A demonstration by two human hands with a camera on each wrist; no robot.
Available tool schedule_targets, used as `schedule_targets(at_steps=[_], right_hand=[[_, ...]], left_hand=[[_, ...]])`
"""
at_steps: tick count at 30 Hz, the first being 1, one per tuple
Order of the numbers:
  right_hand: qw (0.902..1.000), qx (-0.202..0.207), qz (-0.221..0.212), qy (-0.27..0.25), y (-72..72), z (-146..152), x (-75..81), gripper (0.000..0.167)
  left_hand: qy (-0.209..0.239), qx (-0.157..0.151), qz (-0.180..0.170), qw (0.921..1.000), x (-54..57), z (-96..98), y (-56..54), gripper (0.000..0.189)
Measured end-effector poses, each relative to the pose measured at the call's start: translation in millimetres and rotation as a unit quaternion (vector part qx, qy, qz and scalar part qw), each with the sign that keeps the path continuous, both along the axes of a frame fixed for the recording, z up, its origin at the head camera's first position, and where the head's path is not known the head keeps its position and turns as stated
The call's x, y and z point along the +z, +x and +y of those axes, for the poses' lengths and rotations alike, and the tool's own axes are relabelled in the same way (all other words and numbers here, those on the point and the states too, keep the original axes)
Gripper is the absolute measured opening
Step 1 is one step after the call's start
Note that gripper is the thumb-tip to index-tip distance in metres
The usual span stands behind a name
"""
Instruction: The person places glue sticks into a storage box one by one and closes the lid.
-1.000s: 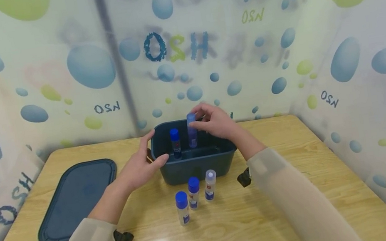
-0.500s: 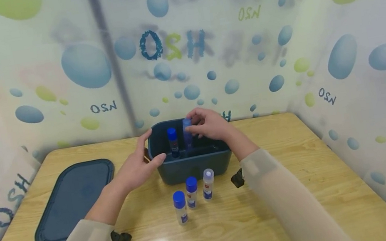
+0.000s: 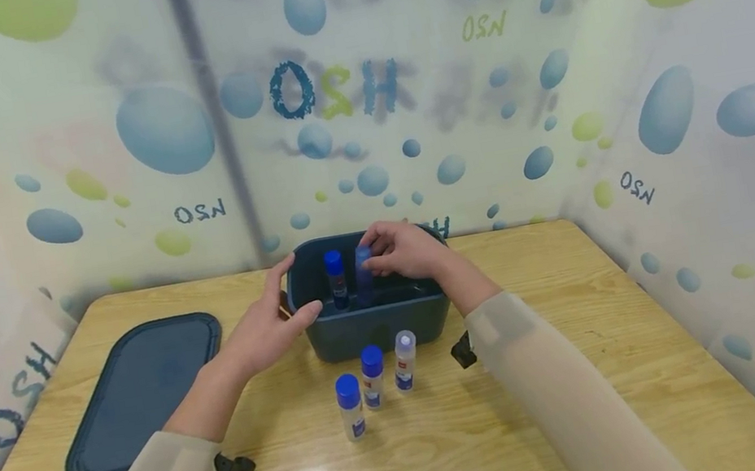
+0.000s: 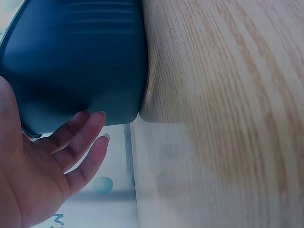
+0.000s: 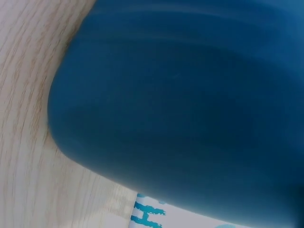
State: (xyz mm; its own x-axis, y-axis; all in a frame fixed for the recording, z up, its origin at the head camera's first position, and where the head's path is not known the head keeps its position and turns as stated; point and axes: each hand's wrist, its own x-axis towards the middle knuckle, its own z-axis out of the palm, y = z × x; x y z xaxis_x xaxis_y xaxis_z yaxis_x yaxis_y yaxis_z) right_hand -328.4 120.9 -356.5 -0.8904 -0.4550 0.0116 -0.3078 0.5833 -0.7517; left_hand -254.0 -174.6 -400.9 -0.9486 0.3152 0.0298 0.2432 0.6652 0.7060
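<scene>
My right hand (image 3: 406,251) is partly inside the dark blue bin (image 3: 381,330), pinching a translucent blue glue stick (image 3: 364,277) near its top between thumb and fingers. Another glue stick with a blue cap (image 3: 337,279) stands upright in the bin to the left. My left hand (image 3: 266,329) spans the bin's left end, its thumb on the front rim. In the left wrist view the fingers (image 4: 85,135) of that hand lie loosely against the bin's outer wall (image 4: 90,61). The right wrist view is filled by the bin wall (image 5: 166,104), and the hand is hidden there.
In front of the bin stand two blue-capped glue sticks (image 3: 351,408) (image 3: 373,376) and one with a clear cap (image 3: 405,361). A dark blue lid (image 3: 143,396) lies on the wooden table (image 3: 566,395) at left. A patterned wall (image 3: 348,141) rises behind.
My right hand has lowered the glue stick deeper into the bin and brought it a little left, nearer the other one. My left hand keeps its place on the bin.
</scene>
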Motion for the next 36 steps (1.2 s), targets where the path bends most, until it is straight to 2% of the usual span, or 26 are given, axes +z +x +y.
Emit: schedule_targets(at_steps=[11, 18, 36], right_hand=[[0.9999, -0.005, -0.009, 0.011, 1.8, -1.3, 0.0, 0.028], [0.9998, -0.001, 0.001, 0.019, 1.6, -1.2, -1.6, 0.036], [0.9997, -0.015, -0.016, -0.01, 1.7, -1.8, 0.0, 0.035]], left_hand=[[0.002, -0.005, 0.002, 1.0, -0.5, 1.4, 1.0, 0.097], [-0.002, -0.004, 0.0, 1.0, -1.0, 0.6, 0.5, 0.098], [-0.005, -0.003, 0.002, 1.0, -2.6, -0.4, -0.4, 0.098]])
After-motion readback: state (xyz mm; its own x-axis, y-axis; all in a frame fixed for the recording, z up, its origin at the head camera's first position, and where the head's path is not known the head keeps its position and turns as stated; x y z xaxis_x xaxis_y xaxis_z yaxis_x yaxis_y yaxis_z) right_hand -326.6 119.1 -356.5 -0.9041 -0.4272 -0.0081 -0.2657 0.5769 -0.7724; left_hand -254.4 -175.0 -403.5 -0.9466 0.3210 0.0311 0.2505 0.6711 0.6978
